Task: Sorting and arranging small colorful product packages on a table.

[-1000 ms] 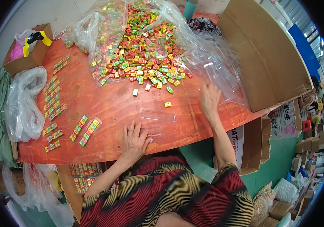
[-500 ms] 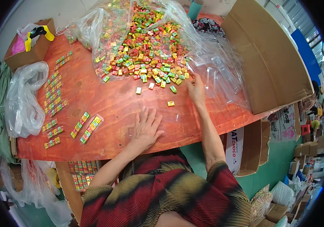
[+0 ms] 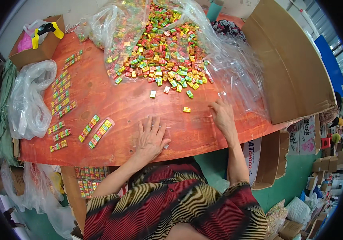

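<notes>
My left hand (image 3: 151, 138) lies flat on the red table near its front edge, fingers spread. Faint clear plastic (image 3: 175, 127) shows beside it, its outline hard to make out. My right hand (image 3: 222, 116) is over the table to the right, with fingertips drawn together; whatever is between them is too small or too clear to tell. A single yellow box (image 3: 186, 109) lies between the hands, a little farther off. Beyond it spreads a big heap of small coloured boxes (image 3: 171, 60), red, yellow, green and orange, partly under clear plastic film.
Filled clear strips (image 3: 101, 133) of boxes lie at the left, with several rows (image 3: 61, 94) behind them. A crumpled plastic bag (image 3: 31, 100) sits at the left edge. Clear empty trays (image 3: 243, 86) lie right of the heap, beside a tall cardboard box (image 3: 295, 60).
My right hand has come from the heap's right edge toward the table's front edge. My left hand stays flat on the table. The whole view has shifted slightly.
</notes>
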Action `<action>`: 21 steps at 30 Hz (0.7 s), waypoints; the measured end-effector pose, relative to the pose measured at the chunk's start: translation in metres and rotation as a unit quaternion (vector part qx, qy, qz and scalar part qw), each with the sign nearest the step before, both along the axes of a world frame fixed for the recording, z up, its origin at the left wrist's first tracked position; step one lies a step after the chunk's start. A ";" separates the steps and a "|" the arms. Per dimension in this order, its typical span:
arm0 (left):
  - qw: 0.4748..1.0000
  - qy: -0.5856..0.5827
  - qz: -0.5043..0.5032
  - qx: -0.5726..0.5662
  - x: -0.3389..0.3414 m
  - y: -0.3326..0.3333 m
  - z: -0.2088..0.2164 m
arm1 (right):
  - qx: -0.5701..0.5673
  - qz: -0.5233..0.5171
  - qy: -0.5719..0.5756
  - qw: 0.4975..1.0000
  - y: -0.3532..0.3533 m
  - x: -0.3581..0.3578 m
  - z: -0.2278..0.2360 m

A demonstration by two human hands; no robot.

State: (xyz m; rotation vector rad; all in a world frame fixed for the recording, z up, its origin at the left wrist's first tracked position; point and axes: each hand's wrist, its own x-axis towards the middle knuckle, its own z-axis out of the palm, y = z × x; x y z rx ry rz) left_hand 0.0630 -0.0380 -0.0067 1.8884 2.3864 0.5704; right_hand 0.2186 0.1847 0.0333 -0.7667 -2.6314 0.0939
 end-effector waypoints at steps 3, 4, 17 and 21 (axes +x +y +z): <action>1.000 0.002 0.003 -0.001 0.001 0.000 -0.001 | -0.109 0.094 0.022 0.989 -0.006 -0.033 -0.004; 1.000 0.003 0.001 -0.007 0.002 0.001 0.000 | -0.133 0.125 -0.039 0.982 -0.009 -0.045 -0.003; 0.986 0.004 0.091 0.138 -0.113 0.095 0.009 | -0.074 0.108 0.125 0.983 0.000 -0.163 -0.025; 0.994 0.057 0.084 0.026 -0.109 0.106 0.009 | -0.052 0.165 0.059 0.983 -0.001 -0.173 -0.033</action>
